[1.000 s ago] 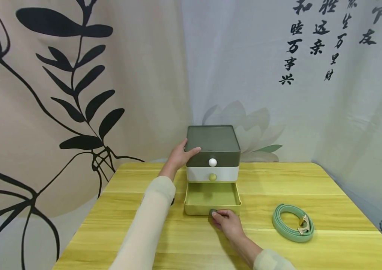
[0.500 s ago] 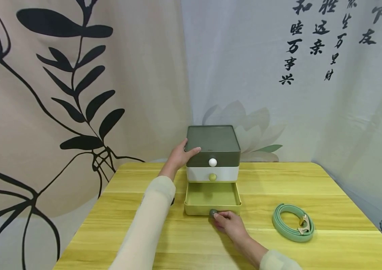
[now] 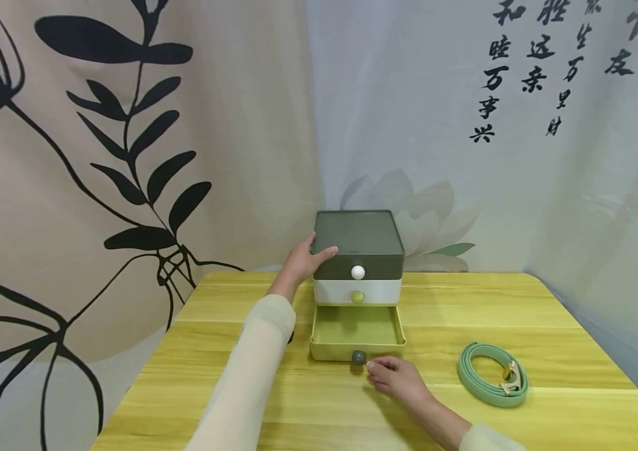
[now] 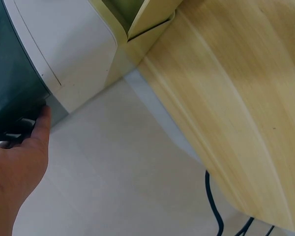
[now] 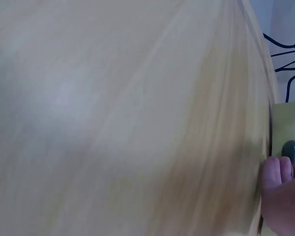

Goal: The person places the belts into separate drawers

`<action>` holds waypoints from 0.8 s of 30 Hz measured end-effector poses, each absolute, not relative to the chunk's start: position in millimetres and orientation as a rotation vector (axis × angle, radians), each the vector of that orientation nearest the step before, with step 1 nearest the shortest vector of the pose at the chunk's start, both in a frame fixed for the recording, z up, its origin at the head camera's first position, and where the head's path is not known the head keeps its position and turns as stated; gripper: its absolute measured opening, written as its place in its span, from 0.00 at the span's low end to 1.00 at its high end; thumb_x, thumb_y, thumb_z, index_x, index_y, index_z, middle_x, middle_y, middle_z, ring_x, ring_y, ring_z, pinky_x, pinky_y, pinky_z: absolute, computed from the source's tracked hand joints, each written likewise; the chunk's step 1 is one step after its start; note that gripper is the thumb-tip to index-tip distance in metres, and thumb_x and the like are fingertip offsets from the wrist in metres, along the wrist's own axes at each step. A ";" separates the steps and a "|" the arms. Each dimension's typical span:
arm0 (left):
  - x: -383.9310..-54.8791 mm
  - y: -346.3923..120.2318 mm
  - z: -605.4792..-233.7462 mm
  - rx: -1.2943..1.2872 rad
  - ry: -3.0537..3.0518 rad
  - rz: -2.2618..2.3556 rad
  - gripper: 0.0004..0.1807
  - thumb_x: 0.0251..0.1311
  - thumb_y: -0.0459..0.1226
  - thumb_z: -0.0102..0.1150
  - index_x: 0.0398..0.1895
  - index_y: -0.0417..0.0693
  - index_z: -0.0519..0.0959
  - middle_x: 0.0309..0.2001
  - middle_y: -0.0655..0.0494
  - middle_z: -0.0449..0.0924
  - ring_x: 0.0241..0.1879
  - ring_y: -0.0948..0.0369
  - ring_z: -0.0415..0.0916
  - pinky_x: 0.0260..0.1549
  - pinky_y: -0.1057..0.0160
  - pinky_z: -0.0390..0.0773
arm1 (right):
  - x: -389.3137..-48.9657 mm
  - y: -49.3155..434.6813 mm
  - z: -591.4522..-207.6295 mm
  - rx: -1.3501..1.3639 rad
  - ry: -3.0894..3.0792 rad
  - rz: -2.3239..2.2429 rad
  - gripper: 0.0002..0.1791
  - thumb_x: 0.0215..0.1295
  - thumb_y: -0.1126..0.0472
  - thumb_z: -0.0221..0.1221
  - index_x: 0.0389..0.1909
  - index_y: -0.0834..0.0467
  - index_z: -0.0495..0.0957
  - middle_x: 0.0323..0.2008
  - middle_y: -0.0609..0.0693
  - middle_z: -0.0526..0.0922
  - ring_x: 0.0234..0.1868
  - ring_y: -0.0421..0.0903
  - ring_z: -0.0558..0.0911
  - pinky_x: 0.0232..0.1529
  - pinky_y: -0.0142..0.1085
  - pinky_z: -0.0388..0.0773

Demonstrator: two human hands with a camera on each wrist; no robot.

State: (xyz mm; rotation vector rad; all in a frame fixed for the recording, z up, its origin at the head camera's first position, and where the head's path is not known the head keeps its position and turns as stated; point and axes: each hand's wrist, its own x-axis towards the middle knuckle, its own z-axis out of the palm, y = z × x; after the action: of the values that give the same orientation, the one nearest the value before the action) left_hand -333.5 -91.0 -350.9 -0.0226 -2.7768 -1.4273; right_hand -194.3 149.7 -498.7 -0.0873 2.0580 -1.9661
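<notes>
A small drawer unit (image 3: 360, 232) stands at the table's back, dark grey-green on top, white in the middle, yellow-green below. Its bottom drawer (image 3: 357, 326) is pulled out, and nothing is seen inside. My left hand (image 3: 301, 262) rests on the unit's upper left corner, thumb laid over the top; in the left wrist view a digit presses the dark top section (image 4: 19, 83). Just right of the drawer's dark round knob (image 3: 358, 357), my right hand (image 3: 400, 381) is apart from it, fingers loosely bent around nothing. The right wrist view shows the fingertips near that knob (image 5: 291, 150).
A coiled green belt (image 3: 477, 389) with a gold-coloured buckle lies on the wooden table (image 3: 567, 351), right of my right hand. Printed cloth (image 3: 240, 125) hangs close behind the table. The upper drawers carry a white knob (image 3: 358, 272) and a yellow-green knob (image 3: 357, 297).
My right hand has let go of the dark knob and moved slightly right and down. The drawer stays pulled out. My left hand stays on the unit; the view has shifted a little.
</notes>
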 end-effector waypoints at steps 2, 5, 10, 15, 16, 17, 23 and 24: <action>-334.1 -91.1 -351.7 -0.021 -2.775 -1.428 0.50 0.63 0.63 0.56 0.80 0.54 0.46 0.78 0.50 0.47 0.76 0.48 0.46 0.70 0.45 0.55 | -194.9 155.5 -494.9 -0.103 2.082 -1.926 0.28 0.70 0.55 0.61 0.56 0.76 0.72 0.50 0.66 0.80 0.51 0.59 0.82 0.51 0.45 0.80; -335.1 -91.4 -352.6 -0.027 -2.777 -1.427 0.51 0.63 0.63 0.56 0.80 0.54 0.47 0.78 0.50 0.47 0.76 0.48 0.47 0.70 0.45 0.55 | -196.0 165.1 -489.0 -0.142 2.110 -1.867 0.29 0.71 0.54 0.60 0.58 0.76 0.71 0.53 0.66 0.78 0.54 0.61 0.80 0.53 0.45 0.79; -335.4 -90.9 -352.8 -0.036 -2.769 -1.439 0.51 0.63 0.63 0.57 0.80 0.52 0.47 0.78 0.49 0.48 0.75 0.48 0.47 0.69 0.45 0.55 | -198.9 181.8 -483.2 -0.206 2.123 -1.814 0.31 0.72 0.52 0.59 0.61 0.75 0.69 0.57 0.67 0.76 0.58 0.63 0.77 0.55 0.47 0.77; -335.0 -90.3 -354.4 -0.041 -2.762 -1.448 0.51 0.63 0.63 0.57 0.80 0.52 0.47 0.78 0.49 0.48 0.75 0.47 0.48 0.69 0.45 0.56 | -203.3 196.2 -482.0 -0.213 2.148 -1.791 0.30 0.72 0.53 0.59 0.62 0.74 0.69 0.58 0.67 0.75 0.59 0.63 0.76 0.56 0.48 0.77; -334.7 -90.2 -354.7 -0.042 -2.760 -1.449 0.51 0.63 0.63 0.57 0.80 0.52 0.47 0.78 0.48 0.48 0.75 0.47 0.48 0.69 0.45 0.56 | -203.8 198.9 -480.9 -0.211 2.151 -1.789 0.30 0.72 0.54 0.58 0.63 0.74 0.69 0.59 0.67 0.75 0.59 0.63 0.76 0.56 0.48 0.77; -334.4 -90.2 -354.9 -0.045 -2.759 -1.450 0.51 0.63 0.63 0.57 0.80 0.52 0.47 0.78 0.48 0.48 0.75 0.47 0.48 0.69 0.44 0.56 | -204.4 201.5 -479.6 -0.214 2.156 -1.786 0.30 0.73 0.54 0.58 0.63 0.74 0.69 0.59 0.68 0.74 0.59 0.63 0.76 0.56 0.49 0.76; -333.8 -91.1 -353.8 -0.037 -2.752 -1.452 0.51 0.63 0.62 0.57 0.80 0.52 0.47 0.78 0.49 0.48 0.75 0.47 0.48 0.69 0.44 0.56 | -209.9 217.3 -470.2 -0.200 2.207 -1.749 0.30 0.72 0.54 0.59 0.63 0.73 0.69 0.60 0.66 0.74 0.60 0.61 0.76 0.57 0.48 0.76; -334.0 -91.2 -353.5 -0.035 -2.754 -1.447 0.51 0.63 0.62 0.57 0.80 0.52 0.47 0.78 0.49 0.48 0.75 0.47 0.48 0.69 0.45 0.56 | -211.0 220.3 -469.2 -0.189 2.213 -1.745 0.30 0.72 0.54 0.59 0.64 0.72 0.69 0.60 0.66 0.74 0.60 0.60 0.76 0.57 0.48 0.76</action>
State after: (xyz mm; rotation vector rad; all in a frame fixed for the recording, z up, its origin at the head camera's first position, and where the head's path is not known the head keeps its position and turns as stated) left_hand -334.0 -91.2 -353.5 -0.0351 -2.7540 -1.4466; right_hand -211.0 220.3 -469.2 -0.1885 2.2132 -1.7446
